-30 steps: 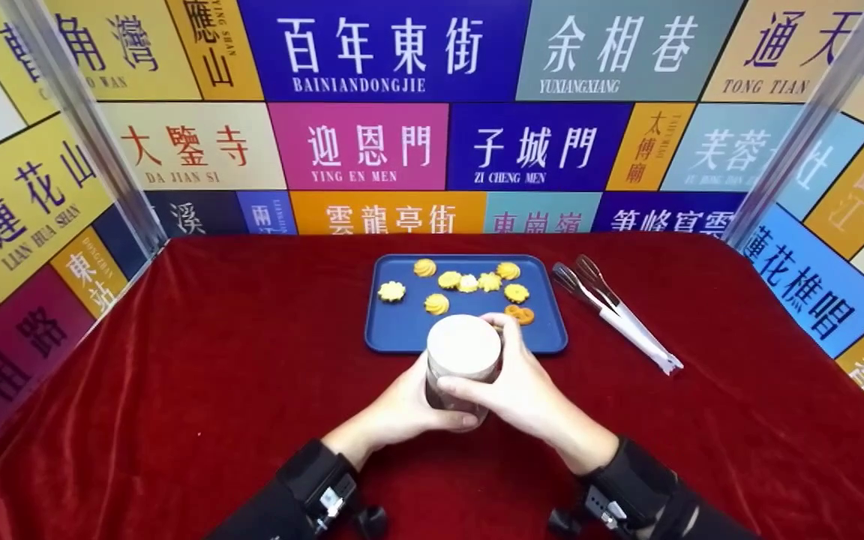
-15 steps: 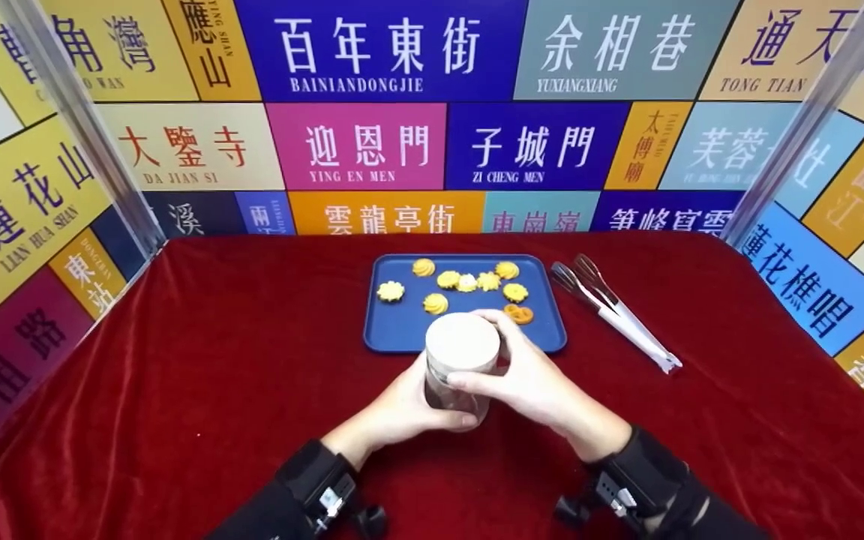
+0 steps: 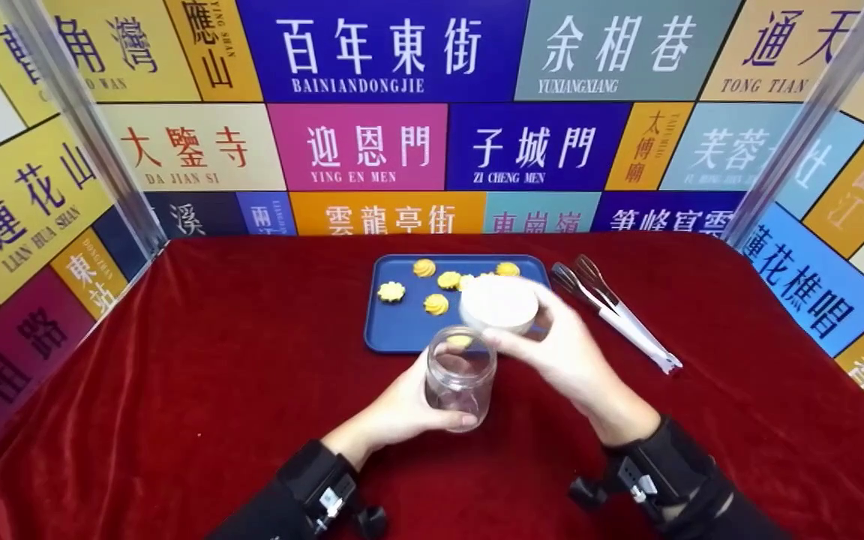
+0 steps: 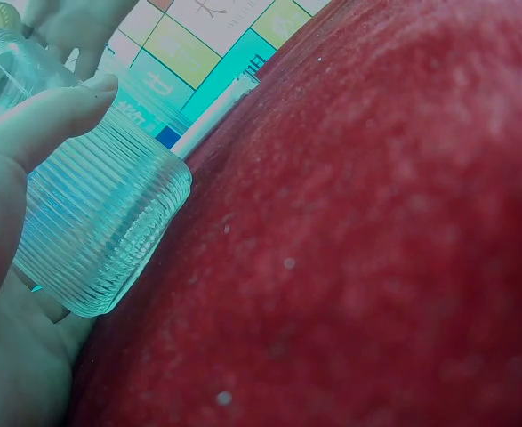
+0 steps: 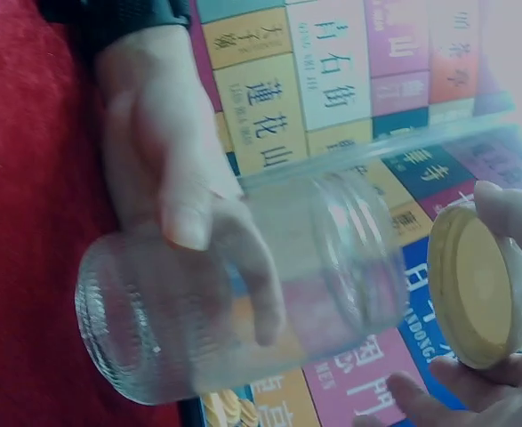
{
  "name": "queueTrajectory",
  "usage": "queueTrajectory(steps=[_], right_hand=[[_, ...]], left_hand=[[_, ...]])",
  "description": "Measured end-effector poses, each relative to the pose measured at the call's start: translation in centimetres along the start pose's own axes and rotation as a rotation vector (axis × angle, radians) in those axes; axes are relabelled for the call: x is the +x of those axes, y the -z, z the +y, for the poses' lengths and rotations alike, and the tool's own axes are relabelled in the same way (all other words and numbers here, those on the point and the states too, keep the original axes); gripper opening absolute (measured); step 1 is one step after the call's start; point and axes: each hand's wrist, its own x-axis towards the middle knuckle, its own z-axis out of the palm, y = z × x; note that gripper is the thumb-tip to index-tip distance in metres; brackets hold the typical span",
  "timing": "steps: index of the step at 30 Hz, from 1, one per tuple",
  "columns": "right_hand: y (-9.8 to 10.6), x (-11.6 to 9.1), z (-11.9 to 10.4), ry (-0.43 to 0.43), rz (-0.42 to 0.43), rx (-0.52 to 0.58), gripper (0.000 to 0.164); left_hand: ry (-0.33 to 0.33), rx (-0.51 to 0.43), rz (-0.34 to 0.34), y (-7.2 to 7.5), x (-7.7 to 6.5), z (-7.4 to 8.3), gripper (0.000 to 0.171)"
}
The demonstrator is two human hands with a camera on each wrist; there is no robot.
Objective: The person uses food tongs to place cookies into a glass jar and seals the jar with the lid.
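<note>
My left hand [image 3: 394, 405] grips a clear glass jar [image 3: 462, 390], its thumb across the near side. The jar's mouth is uncovered, and ribbed glass shows near its base in the left wrist view. My right hand [image 3: 567, 352] holds a round lid [image 3: 499, 304] by its edge, above and to the right of the mouth, apart from it. The lid is white on top; its gold underside [image 5: 474, 285] shows in the right wrist view. A small yellow patch appears through the glass near the rim; I cannot tell what it is.
Behind the jar lies a blue tray [image 3: 394, 337] with several yellow cookies [image 3: 436, 304], partly hidden by the lid and right hand. Tongs [image 3: 619, 319] lie to the tray's right. A red cloth [image 3: 252, 360] covers the table, with a sign-covered wall [image 3: 372, 150] behind.
My right hand has lifted the lid off the jar and carried it up and to the right. The left hand and jar stay in place. The lid now hides some cookies and the pretzel.
</note>
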Motion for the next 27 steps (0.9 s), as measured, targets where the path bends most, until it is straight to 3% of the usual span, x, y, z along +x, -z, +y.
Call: queueTrajectory(steps=[5, 12, 20, 23, 27], right_hand=[[1.0, 0.6, -0.1, -0.011, 0.077, 0.055, 0.079], [1.9, 0.9, 0.1, -0.039, 0.065, 0.024, 0.086], [2.0, 0.8, 0.5, -0.045, 0.106, -0.027, 0.086], [2.3, 0.9, 0.8, -0.04, 0.103, -0.113, 0.088], [2.7, 0.8, 1.1, -0.034, 0.091, -0.34, 0.091]], left_hand=[[-0.001, -0.004, -0.004, 0.0, 0.1, -0.1, 0.1], [-0.003, 0.008, -0.008, 0.1, 0.1, -0.1, 0.1], [0.01, 0.031, -0.001, 0.0, 0.1, 0.0, 0.1], [0.002, 0.026, -0.002, -0.1, 0.1, 0.0, 0.101], [-0.009, 0.023, -0.007, -0.1, 0.2, -0.1, 0.1]])
